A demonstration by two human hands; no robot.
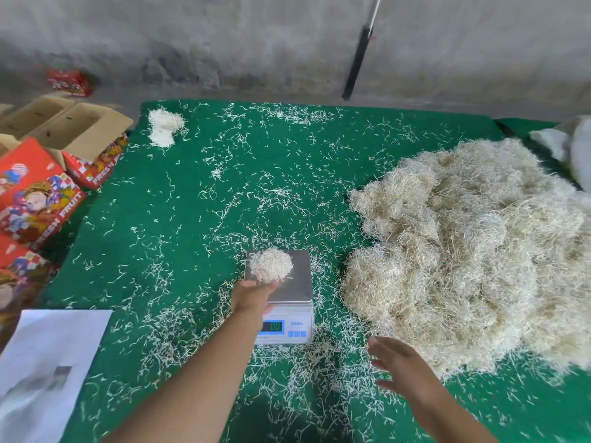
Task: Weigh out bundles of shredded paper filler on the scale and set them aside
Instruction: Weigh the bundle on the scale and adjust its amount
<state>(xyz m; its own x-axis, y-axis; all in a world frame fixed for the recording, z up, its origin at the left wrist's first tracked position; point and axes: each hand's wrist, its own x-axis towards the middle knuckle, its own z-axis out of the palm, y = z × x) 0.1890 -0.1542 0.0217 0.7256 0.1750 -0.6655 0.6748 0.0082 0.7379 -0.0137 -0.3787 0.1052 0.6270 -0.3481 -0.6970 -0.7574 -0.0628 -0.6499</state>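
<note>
- At 6 o'clock, left hand (pixel 252 295) cups a bundle (pixel 270 265) over the scale (pixel 294 282).
- Right hand (pixel 399 366) spread at 5 o'clock, holding nothing.
- Pile (pixel 473 251) at 3 o'clock.

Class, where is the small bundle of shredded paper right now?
In the head view, the small bundle sits low centre, gripped by the left hand over the scale, left of the big pile.

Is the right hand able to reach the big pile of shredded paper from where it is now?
Probably yes. The right hand hovers open just beside the near edge of the big pile, and only loose shreds on the green table cover lie between them. Nothing blocks the way.
</note>
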